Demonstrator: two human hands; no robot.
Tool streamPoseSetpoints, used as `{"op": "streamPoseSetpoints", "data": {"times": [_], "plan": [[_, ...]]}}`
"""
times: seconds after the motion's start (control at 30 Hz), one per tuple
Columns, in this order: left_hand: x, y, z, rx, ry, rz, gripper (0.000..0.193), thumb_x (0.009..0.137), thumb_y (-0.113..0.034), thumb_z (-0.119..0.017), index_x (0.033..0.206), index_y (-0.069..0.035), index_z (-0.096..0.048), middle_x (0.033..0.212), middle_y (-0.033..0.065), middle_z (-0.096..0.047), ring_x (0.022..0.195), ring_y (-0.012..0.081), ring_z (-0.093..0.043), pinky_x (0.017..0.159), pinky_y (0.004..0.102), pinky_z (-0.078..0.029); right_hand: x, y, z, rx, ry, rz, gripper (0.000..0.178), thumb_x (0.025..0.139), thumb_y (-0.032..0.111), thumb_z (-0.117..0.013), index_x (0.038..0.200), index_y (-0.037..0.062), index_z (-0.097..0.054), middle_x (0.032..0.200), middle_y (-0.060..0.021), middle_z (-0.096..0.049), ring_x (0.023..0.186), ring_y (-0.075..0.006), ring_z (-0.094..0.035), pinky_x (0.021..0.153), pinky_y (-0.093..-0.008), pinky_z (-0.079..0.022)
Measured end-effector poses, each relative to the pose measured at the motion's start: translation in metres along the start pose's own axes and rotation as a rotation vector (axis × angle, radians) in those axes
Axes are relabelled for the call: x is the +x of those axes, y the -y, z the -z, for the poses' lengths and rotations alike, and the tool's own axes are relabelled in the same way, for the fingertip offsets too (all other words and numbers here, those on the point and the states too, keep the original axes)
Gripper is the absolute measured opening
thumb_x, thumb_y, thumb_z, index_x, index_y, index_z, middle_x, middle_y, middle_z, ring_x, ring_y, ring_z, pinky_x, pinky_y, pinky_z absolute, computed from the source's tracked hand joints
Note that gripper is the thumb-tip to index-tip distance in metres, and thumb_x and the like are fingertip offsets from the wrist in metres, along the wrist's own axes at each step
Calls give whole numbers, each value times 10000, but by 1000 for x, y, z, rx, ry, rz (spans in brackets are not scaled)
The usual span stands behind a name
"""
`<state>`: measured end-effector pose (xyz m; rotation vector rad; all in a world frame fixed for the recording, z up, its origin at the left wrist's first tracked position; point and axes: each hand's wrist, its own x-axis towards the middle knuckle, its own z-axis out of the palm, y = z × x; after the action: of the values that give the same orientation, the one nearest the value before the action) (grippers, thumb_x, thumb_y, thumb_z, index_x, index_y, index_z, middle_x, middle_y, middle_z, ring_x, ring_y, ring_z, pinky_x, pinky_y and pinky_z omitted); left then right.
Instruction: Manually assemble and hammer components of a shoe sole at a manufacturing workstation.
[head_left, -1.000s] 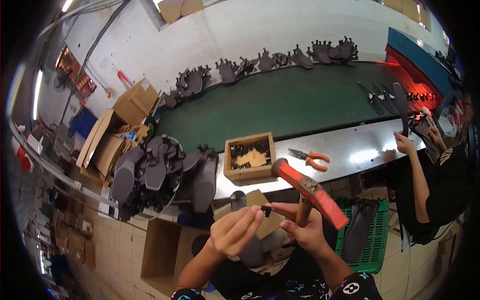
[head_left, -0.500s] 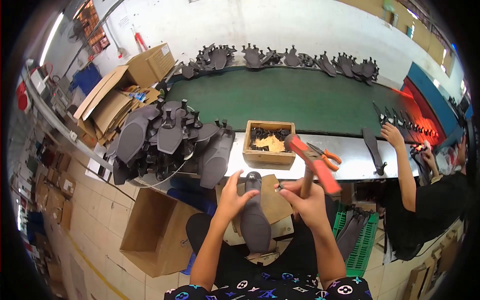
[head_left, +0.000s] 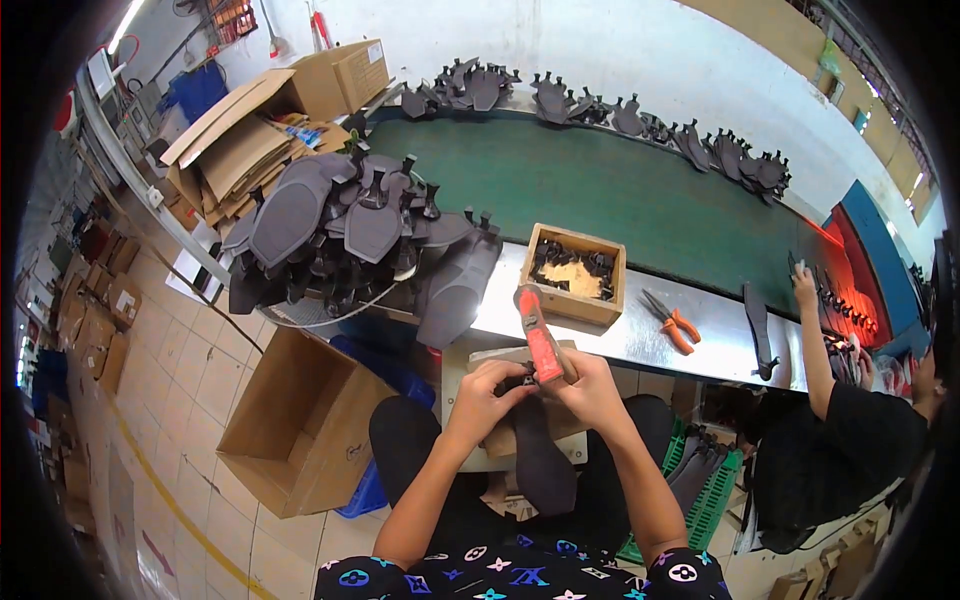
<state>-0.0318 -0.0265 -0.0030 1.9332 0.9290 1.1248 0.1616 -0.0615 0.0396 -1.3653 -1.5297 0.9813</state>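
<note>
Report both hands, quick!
Left hand: curled at the far end of the dark sole; grip unclear.
Right hand: closed, holding the red hammer.

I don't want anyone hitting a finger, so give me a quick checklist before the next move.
1. Hammer held: ok, it is in the right hand.
2. Left hand well away from the hammer's head: not ok, its fingers are close beside it.
3. Sole in place: ok, it lies in front of the person, its far end under the hands.
4. View of that far end: not ok, the hands and hammer cover it.
5. Small part seated there: cannot tell, too hidden.
6. Pliers out of the way: ok, they lie on the metal tabletop.
</note>
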Motion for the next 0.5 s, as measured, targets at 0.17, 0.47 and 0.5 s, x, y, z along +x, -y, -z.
{"op": "streamPoseSetpoints", "data": {"times": [0.17, 0.47, 0.5], "plan": [[-4, 2, 2, -42, -17, 34, 267, 764, -66, -804, 1003, 2, -706, 996, 118, -725, 947, 266, -688, 797, 349, -547, -6, 7, -6, -128, -8, 137, 171, 863, 53, -707, 1017, -17, -684, 899, -156, -688, 831, -307, -687, 751, -347, -521], [-8, 4, 5, -59, 13, 35, 339, 744, -67, -819, 1051, 3, -695, 987, 160, -708, 934, 294, -686, 814, 368, -545, -8, 19, -6, -364, -10, 302, 189, 818, 57, -742, 967, -19, -654, 895, -144, -654, 800, -350, -641, 715, -353, -508], [-8, 3, 5, -117, 39, 63, 351, 744, -70, -824, 1062, 2, -694, 981, 170, -705, 927, 288, -689, 816, 366, -545, -10, 23, -6, -420, -17, 281, 172, 821, 57, -739, 952, -17, -656, 906, -148, -651, 798, -364, -632, 707, -361, -507]]}}
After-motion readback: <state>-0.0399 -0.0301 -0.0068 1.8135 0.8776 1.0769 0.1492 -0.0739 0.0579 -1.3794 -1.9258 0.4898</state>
